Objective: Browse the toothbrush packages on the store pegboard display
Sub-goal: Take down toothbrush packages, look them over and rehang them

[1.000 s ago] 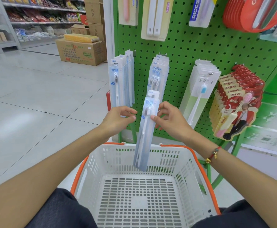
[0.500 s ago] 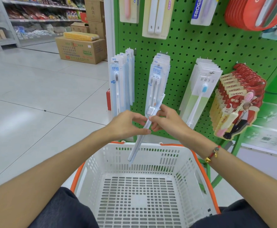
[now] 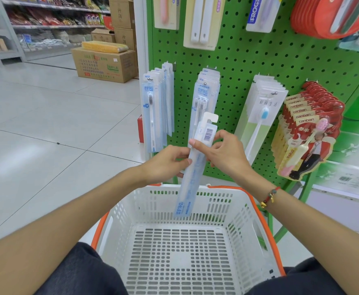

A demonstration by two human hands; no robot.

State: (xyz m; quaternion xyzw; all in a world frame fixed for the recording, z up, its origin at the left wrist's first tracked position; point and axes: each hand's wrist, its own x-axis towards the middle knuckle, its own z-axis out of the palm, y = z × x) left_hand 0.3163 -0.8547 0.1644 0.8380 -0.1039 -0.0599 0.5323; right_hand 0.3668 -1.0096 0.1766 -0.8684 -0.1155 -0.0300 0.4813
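I hold one long pale-blue toothbrush package (image 3: 190, 177) upright in front of the green pegboard (image 3: 249, 60), its barcode back turned to me. My left hand (image 3: 168, 163) pinches its left edge at mid-height. My right hand (image 3: 223, 154) grips its upper part, thumb across the front. The package's lower end hangs over the basket. Behind it hang a row of matching twin-brush packs (image 3: 206, 96), single-brush blue packs (image 3: 155, 109) to the left, white-green packs (image 3: 259, 116) and red canban packs (image 3: 310, 128) to the right.
A white basket with an orange rim (image 3: 257, 211) sits on my lap, nothing in it. More packs hang along the pegboard's top row (image 3: 202, 20). Cardboard boxes (image 3: 104, 62) and store shelves (image 3: 46, 18) stand across the tiled floor at the left.
The package has been turned over between my hands: first its front faced me, then it was edge-on, and now its barcode back faces me and it sits a little higher.
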